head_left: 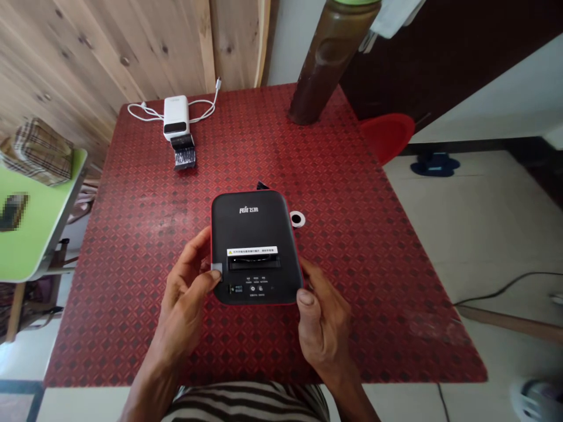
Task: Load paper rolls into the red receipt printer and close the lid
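Observation:
A black label printer (254, 231) with a red edge, a paper slot and small buttons near its front sits between my two hands over the red table. Its left side is gripped by my left hand (189, 287), the thumb resting on a grey patch at the front left corner. My right hand (323, 313) holds the right side, thumb at the front right corner and fingers partly hidden along the edge. Just beyond the printer's right edge lies a small white paper roll (298, 219) with a dark centre. Behind the printer a small black scrap (262, 185) shows.
A white power bank (176, 114) with a white cable and a crumpled black strip (185, 157) lie toward the back left of the patterned red table (145, 281). A tall brown bottle (323, 61) stands at the back right. Beside the table are a green table (39, 234) and a red stool (389, 135).

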Available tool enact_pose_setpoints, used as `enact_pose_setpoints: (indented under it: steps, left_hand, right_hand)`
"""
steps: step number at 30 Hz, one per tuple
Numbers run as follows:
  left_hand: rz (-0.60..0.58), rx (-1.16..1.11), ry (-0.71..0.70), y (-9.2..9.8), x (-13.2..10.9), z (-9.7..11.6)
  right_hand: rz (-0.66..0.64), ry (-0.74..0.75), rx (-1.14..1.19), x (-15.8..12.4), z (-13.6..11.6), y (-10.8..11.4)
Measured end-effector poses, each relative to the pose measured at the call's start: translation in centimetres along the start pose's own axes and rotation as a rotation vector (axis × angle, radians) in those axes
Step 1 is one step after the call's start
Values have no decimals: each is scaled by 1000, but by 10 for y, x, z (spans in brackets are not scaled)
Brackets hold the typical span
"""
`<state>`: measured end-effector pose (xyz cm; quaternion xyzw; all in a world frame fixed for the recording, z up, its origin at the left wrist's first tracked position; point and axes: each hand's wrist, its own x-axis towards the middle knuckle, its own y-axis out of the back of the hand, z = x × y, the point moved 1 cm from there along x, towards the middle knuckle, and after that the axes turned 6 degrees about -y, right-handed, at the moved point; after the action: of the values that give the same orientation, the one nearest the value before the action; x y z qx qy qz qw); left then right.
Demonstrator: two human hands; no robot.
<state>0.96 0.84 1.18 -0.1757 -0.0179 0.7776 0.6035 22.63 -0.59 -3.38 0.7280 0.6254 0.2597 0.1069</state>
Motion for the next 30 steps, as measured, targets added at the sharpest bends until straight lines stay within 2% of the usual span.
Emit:
enact_pose_setpoints:
  steps: [7, 11, 15, 19, 21, 25, 30]
  left_hand:
    - [-35, 55, -24, 1, 1, -2]
    - [-80, 76, -48, 6, 0, -3]
    - [-115, 70, -72, 12, 0, -6]
    - [-110, 68, -110, 20, 4, -13]
    - [-119, 65, -107, 23, 5, -17]
    - [-133, 53, -74, 27, 6, -22]
    - [-93, 85, -82, 26, 8, -20]
  right_hand:
    - [-23, 1, -14, 3, -2, 1]
    - [-23, 19, -102, 9, -10, 15]
    - [59, 182, -197, 32, -29, 32]
    - [71, 382, -296, 69, -51, 29]
    - [34, 432, -332, 83, -57, 20]
    - [-110, 441, -364, 98, -63, 5]
    - [-407, 447, -606, 109, -72, -8]
